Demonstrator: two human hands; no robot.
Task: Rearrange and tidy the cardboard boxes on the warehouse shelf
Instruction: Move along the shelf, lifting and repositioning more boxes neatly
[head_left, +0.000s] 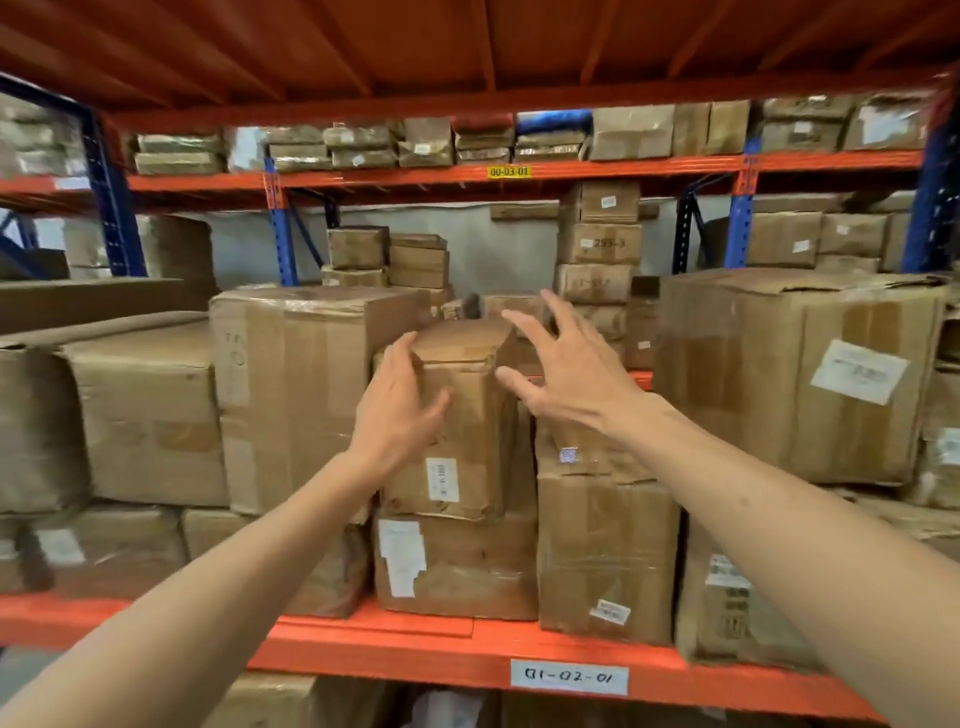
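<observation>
A tall narrow cardboard box (467, 441) with a white barcode label stands upright on a lower box (457, 566) in the middle of the orange shelf (415, 649). My left hand (397, 410) lies flat against the box's upper left front corner, fingers curled over its edge. My right hand (561, 371) hovers just right of the box's top with fingers spread, touching nothing that I can tell. A wider taped box (605, 551) stands right of the stack.
Large cartons flank the stack: one at left (306, 389), one at right (795, 374). Flatter boxes (140, 410) fill the far left. Small boxes (600, 249) are piled behind. The upper shelf (509, 171) holds several flat packages. A blue upright (740, 223) stands at back right.
</observation>
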